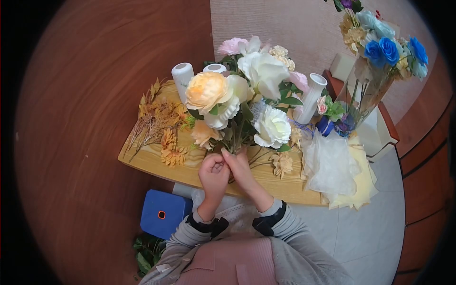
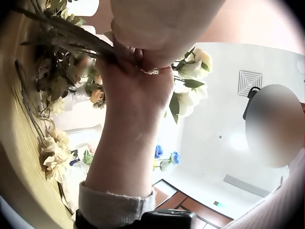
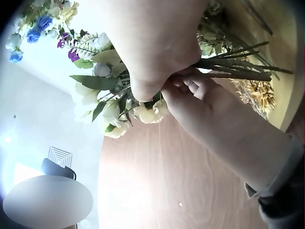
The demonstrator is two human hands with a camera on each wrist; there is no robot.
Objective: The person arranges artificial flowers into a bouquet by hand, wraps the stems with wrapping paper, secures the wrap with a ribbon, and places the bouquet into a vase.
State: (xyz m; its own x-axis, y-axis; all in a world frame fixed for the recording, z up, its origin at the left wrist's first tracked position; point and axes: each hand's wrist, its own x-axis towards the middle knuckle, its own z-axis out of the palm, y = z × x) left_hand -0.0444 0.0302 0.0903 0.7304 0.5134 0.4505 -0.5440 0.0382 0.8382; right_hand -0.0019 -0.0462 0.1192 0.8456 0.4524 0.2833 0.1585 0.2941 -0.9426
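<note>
A bouquet of artificial flowers point(image 1: 264, 75), mostly white with peach and pale pink blooms, stands upright over the table's front. My right hand point(image 1: 241, 172) grips its gathered stems just under the blooms. Close against it is my left hand point(image 1: 213, 172), fingers curled and fingertips right at the stems; I cannot tell what it pinches. In the right wrist view the bare stems point(image 3: 238, 67) stick out below both hands. The left wrist view has the dark stems point(image 2: 81, 36) reaching toward the wooden tabletop.
On the wooden table point(image 1: 190, 176) lie dried-looking orange flowers point(image 1: 173, 154) at left and white wrapping sheets point(image 1: 330, 161) at right. White vases point(image 1: 311, 99) stand behind. A glass vase point(image 1: 373, 92) holds blue flowers. A blue stool point(image 1: 166, 216) is below the table.
</note>
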